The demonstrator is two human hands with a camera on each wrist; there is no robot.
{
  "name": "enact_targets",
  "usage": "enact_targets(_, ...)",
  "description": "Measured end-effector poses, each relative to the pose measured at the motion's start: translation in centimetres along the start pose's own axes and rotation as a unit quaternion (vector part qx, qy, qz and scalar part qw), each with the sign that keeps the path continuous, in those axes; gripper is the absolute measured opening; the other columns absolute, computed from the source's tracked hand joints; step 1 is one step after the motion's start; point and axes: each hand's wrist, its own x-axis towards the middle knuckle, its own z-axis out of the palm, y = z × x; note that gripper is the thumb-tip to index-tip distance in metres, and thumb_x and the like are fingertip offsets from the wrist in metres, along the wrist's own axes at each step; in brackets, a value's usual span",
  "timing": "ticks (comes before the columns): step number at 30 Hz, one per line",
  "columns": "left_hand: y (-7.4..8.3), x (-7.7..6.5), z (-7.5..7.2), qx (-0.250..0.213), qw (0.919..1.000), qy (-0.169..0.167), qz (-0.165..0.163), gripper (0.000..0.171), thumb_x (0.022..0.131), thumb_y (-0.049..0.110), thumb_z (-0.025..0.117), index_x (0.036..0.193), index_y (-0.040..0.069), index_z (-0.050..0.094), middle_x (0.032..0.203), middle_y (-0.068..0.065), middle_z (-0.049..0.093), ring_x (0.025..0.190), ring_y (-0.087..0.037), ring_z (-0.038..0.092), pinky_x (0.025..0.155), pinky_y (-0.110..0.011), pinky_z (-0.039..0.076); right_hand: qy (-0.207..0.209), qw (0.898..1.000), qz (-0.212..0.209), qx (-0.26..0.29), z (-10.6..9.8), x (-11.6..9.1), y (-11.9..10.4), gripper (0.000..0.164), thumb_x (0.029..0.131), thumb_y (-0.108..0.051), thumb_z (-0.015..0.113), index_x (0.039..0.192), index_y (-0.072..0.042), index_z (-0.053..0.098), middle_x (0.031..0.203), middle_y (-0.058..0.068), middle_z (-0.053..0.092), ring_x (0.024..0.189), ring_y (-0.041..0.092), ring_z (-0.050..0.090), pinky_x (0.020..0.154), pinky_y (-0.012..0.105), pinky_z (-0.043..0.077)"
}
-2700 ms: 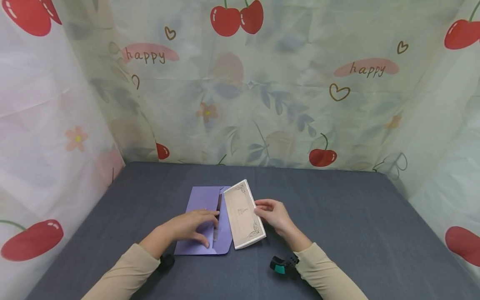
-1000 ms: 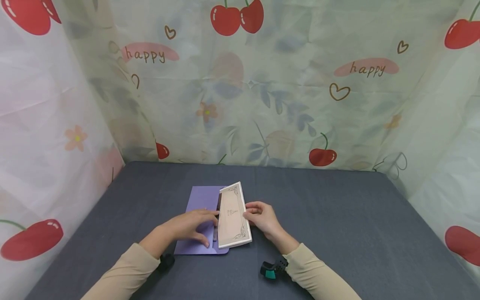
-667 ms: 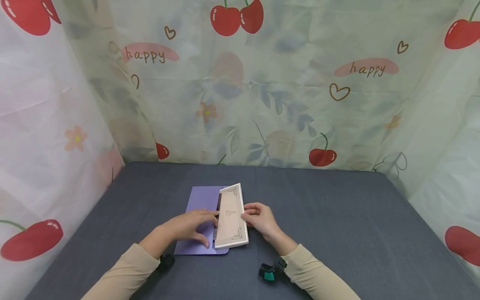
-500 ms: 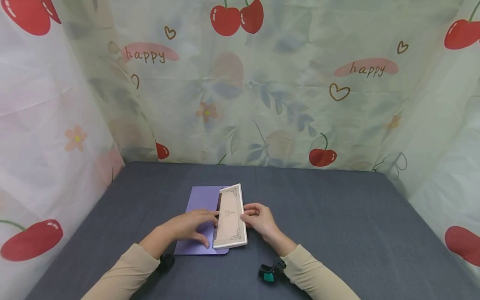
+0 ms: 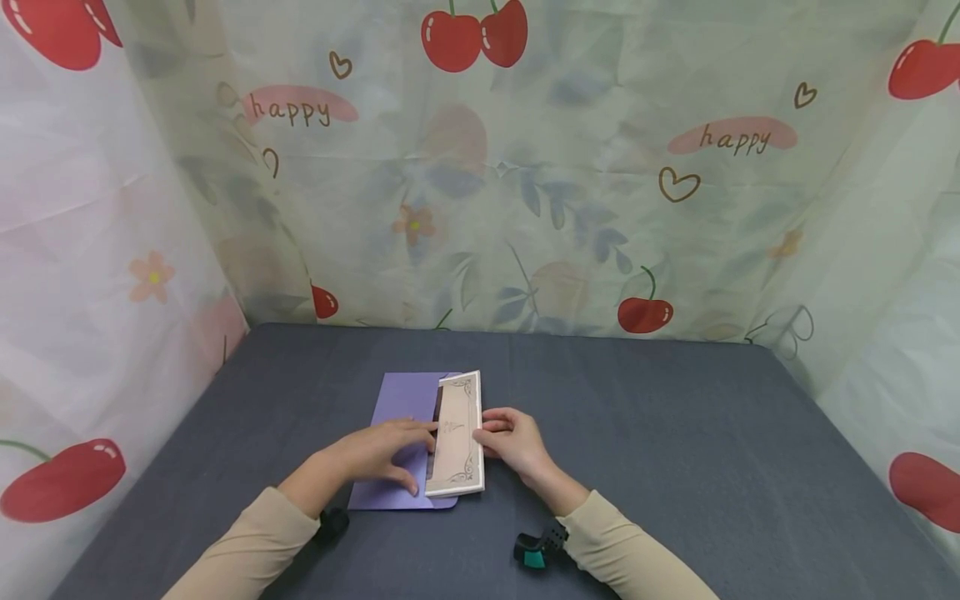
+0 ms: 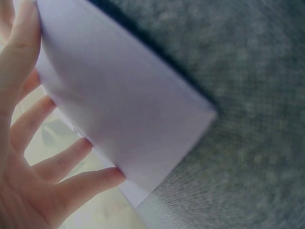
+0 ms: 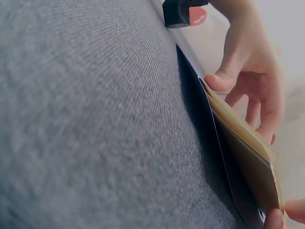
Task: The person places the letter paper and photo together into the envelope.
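Note:
A purple envelope (image 5: 408, 396) lies on the table, its flap side toward the right. My left hand (image 5: 378, 454) rests on it with fingers spread; in the left wrist view the fingertips touch the edge of the purple paper (image 6: 119, 105). Between thumb and fingers, my right hand (image 5: 517, 442) pinches the right edge of a beige folded card (image 5: 457, 433) with dark corner ornaments. The card overlaps the envelope's flap, its left edge at the slot. Seen from the right wrist, the card (image 7: 252, 167) tilts up from the envelope, its layers slightly apart.
A dark grey cloth (image 5: 675, 467) covers the table. A patterned curtain (image 5: 555, 208) with cherries and hearts hangs behind and at both sides. A black wrist device with a teal patch (image 5: 534, 557) sits below the right wrist.
My right hand has carried the card leftward, over the envelope's flap, and the card stands straighter in line with the slot. The left hand and the envelope have stayed in place.

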Motion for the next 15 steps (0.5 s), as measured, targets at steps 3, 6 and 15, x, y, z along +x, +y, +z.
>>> enact_targets(3,0.0,0.0,0.0,0.004,1.0000,0.004,0.003,0.051,0.071,0.042,0.073,0.111,0.015,0.058,0.145,-0.009,0.045,0.130,-0.031,0.046,0.107,-0.049,0.036,-0.002,1.000,0.000,0.002,0.1,-0.1,-0.1,0.036,0.082,-0.001,0.065,0.115,0.010,0.056,0.091,0.016,0.064,0.068,0.006,0.061,0.064,0.028,0.058)
enact_targets(6,0.1,0.0,0.0,0.004,1.0000,0.005,0.005,0.050,0.071,0.041,0.074,0.111,0.015,0.058,0.144,-0.010,0.045,0.130,-0.031,0.046,0.107,-0.048,0.037,-0.005,1.000,-0.004,0.005,0.2,-0.3,-0.2,0.035,0.083,-0.001,0.063,0.115,0.011,0.056,0.091,0.016,0.064,0.067,0.006,0.061,0.064,0.029,0.058)
enact_targets(15,0.1,-0.1,-0.1,0.003,1.0000,0.002,0.000,0.050,0.071,0.041,0.073,0.111,0.015,0.058,0.145,-0.009,0.044,0.130,-0.031,0.045,0.107,-0.049,0.036,-0.011,1.000,-0.026,0.000,0.5,-0.5,-0.3,0.041,0.080,0.004,0.064,0.119,0.010,0.054,0.101,0.023,0.060,0.071,0.008,0.063,0.064,0.031,0.059)
